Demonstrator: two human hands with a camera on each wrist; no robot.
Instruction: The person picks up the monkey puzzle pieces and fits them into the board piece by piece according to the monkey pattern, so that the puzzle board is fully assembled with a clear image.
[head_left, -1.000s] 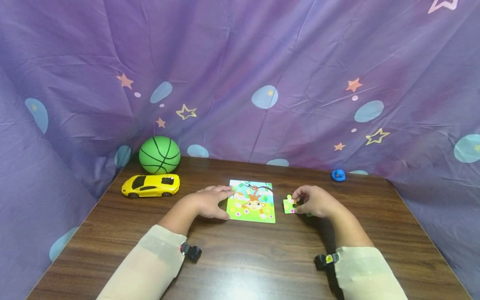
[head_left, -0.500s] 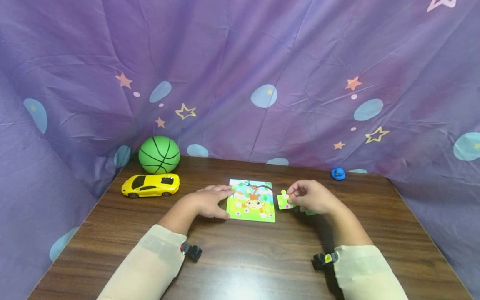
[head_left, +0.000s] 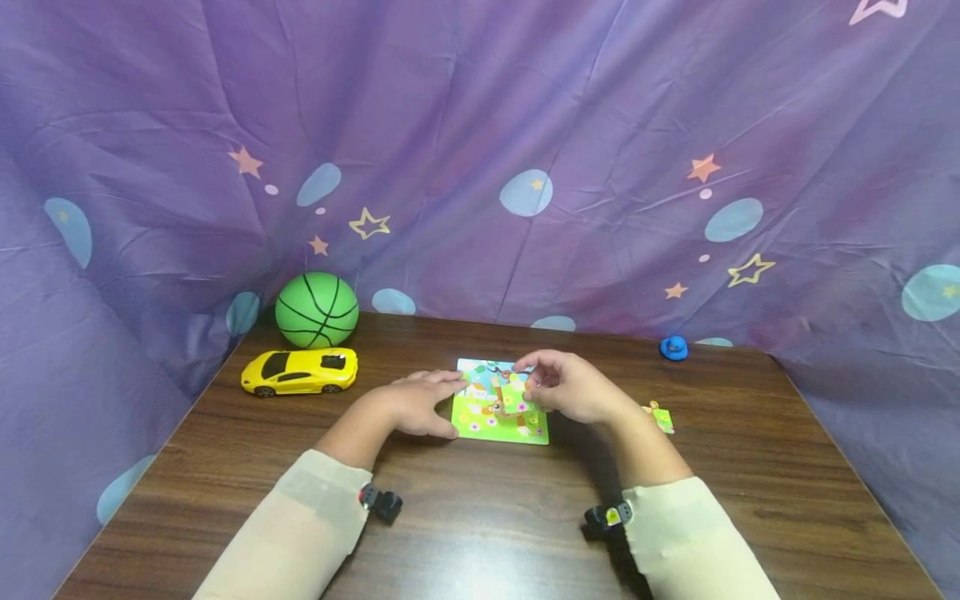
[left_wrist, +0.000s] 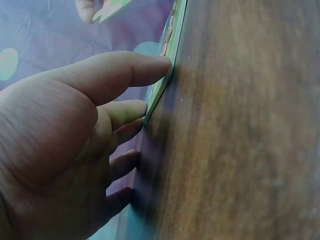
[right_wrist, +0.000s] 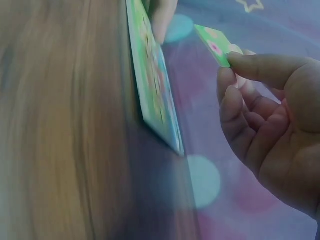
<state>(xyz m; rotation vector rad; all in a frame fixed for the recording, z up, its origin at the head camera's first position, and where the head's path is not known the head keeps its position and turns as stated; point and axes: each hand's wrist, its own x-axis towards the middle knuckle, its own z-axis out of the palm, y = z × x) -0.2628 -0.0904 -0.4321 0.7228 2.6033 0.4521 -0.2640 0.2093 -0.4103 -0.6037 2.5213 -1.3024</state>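
A square puzzle board (head_left: 480, 432) with a monkey picture lies flat mid-table. My left hand (head_left: 416, 406) rests at its left side, thumb and fingers spread; in the left wrist view the thumb (left_wrist: 145, 70) touches the board's edge. Over the right part of the board, my right hand (head_left: 573, 387) pinches a green puzzle piece (head_left: 516, 397) between thumb and fingers. The right wrist view shows this piece (right_wrist: 212, 44) raised off the board and tilted, a pink flower on it. Part of the monkey is hidden behind piece and hand.
Another puzzle piece (head_left: 662, 418) lies on the table beyond the right forearm, partly hidden by it. A yellow toy car (head_left: 300, 372) and a green ball (head_left: 317, 310) stand at the left back. A small blue hat-shaped object (head_left: 673, 348) sits at the right back, near the purple curtain (head_left: 420, 125).
My right hand has carried the puzzle piece left, from the table beside the board to above it. The other piece has come into view behind the forearm. My left hand has stayed put.
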